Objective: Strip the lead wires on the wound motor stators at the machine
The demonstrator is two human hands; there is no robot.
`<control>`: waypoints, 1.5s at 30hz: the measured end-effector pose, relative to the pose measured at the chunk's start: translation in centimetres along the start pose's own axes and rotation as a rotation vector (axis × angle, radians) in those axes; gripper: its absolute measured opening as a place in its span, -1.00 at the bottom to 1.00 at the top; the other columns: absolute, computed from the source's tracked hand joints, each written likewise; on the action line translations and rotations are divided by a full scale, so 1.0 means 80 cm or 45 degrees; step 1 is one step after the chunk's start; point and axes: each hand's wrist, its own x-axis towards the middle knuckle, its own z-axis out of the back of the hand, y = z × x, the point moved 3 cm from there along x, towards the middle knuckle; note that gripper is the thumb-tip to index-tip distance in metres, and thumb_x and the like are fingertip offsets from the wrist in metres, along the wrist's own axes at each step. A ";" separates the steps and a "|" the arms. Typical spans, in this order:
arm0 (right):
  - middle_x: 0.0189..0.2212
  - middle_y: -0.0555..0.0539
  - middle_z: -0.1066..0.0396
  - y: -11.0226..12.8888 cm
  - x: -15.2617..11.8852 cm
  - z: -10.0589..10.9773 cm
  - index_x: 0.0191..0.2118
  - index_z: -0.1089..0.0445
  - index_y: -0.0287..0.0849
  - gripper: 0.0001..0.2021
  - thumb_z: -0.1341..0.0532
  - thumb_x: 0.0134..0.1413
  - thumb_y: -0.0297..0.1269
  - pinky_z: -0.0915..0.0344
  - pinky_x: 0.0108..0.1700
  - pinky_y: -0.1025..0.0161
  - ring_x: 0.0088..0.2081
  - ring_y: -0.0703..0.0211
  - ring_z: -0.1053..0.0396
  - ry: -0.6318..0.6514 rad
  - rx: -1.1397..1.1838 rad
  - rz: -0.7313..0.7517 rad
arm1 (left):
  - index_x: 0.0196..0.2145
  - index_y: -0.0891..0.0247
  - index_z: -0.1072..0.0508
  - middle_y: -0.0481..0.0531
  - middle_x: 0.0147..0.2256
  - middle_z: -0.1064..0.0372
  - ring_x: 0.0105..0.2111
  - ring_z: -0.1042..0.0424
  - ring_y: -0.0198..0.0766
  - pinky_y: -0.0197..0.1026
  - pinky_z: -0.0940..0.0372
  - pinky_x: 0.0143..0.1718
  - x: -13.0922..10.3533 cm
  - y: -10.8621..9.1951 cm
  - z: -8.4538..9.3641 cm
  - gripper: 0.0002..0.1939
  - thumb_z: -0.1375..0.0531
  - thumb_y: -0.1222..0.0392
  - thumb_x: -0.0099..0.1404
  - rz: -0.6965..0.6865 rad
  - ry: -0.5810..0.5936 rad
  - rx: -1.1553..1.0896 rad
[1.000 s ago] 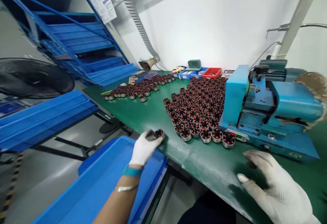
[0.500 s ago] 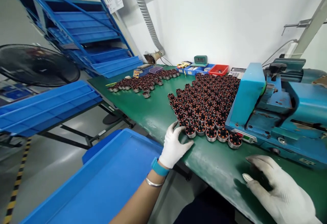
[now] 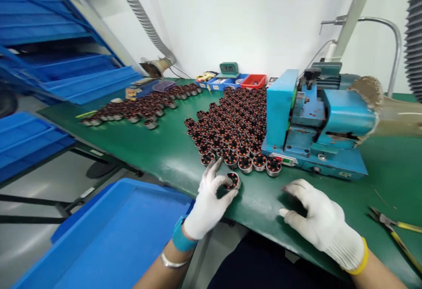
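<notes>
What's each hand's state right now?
Left hand: closed, grip on one round metal-rimmed part at the table edge.
Right hand: open and half-curled, nothing visible in its grip.

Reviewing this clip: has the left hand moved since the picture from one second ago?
Yes. Judged against the blue machine, the left hand has moved to the right, so it is now closer to that machine.
</notes>
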 end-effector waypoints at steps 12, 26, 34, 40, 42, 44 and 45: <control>-0.02 0.01 -0.42 -0.027 -0.001 0.041 0.07 -0.30 0.00 -0.44 -0.30 -0.14 -0.42 -0.37 0.01 0.14 -0.04 0.10 -0.42 -0.167 0.717 -0.092 | 0.19 0.34 -0.20 0.31 0.15 -0.29 0.18 -0.30 0.02 0.03 -0.27 0.18 0.081 -0.148 -0.053 -0.30 -0.30 0.14 0.15 -0.450 0.525 -0.505; -0.07 0.01 -0.43 -0.042 -0.001 0.056 -0.03 -0.34 0.00 -0.52 -0.32 -0.18 -0.33 -0.40 -0.06 0.12 -0.14 0.11 -0.45 -0.352 0.712 -0.306 | -0.43 0.23 -0.43 -0.09 -0.59 -0.37 -0.63 -0.35 -0.32 -0.30 -0.25 -0.62 0.166 -0.124 -0.042 -0.83 -0.30 0.13 0.04 0.172 0.643 -1.183; -0.08 0.02 -0.43 -0.028 -0.004 0.045 0.00 -0.31 0.04 -0.52 -0.31 -0.14 -0.32 -0.39 -0.08 0.15 -0.10 0.10 -0.43 -0.420 0.526 -0.258 | -0.49 0.30 -0.38 -0.06 -0.55 -0.30 -0.54 -0.27 -0.36 -0.30 -0.23 -0.50 0.129 -0.148 -0.085 -0.65 -0.19 -0.07 0.23 0.037 0.963 -1.091; -0.03 -0.01 -0.37 -0.016 -0.002 0.047 -0.01 -0.33 0.04 -0.48 -0.32 -0.20 -0.37 -0.39 -0.05 0.13 -0.05 0.07 -0.42 -0.458 0.380 -0.170 | -0.55 0.26 -0.28 -0.13 -0.61 -0.25 -0.63 -0.23 -0.41 -0.32 -0.17 -0.58 0.139 -0.133 -0.080 -0.67 -0.19 0.01 0.25 0.380 0.395 -1.449; -0.06 -0.04 -0.36 -0.020 -0.002 0.048 -0.06 -0.34 -0.02 -0.53 -0.33 -0.20 -0.35 -0.40 -0.06 0.15 -0.08 0.09 -0.43 -0.584 0.407 -0.174 | -0.47 0.26 -0.34 -0.11 -0.56 -0.31 -0.60 -0.29 -0.40 -0.31 -0.24 -0.53 0.135 -0.129 -0.084 -0.68 -0.20 -0.05 0.24 0.428 0.348 -1.508; -0.08 -0.07 -0.38 -0.026 -0.002 0.048 -0.08 -0.32 -0.06 -0.54 -0.35 -0.20 -0.28 -0.42 -0.08 0.13 -0.11 0.07 -0.44 -0.745 0.430 -0.243 | -0.33 0.28 -0.40 -0.05 -0.46 -0.41 -0.52 -0.38 -0.35 -0.27 -0.34 -0.43 0.123 -0.137 -0.095 -0.67 -0.23 -0.07 0.21 0.400 0.475 -1.487; -0.10 -0.08 -0.40 -0.030 -0.002 0.048 -0.08 -0.31 -0.07 -0.53 -0.36 -0.21 -0.24 -0.43 -0.08 0.11 -0.13 0.05 -0.44 -0.823 0.437 -0.302 | -0.24 0.29 -0.41 0.00 -0.37 -0.46 -0.44 -0.44 -0.29 -0.22 -0.39 -0.34 0.115 -0.145 -0.101 -0.65 -0.26 -0.05 0.18 0.351 0.559 -1.465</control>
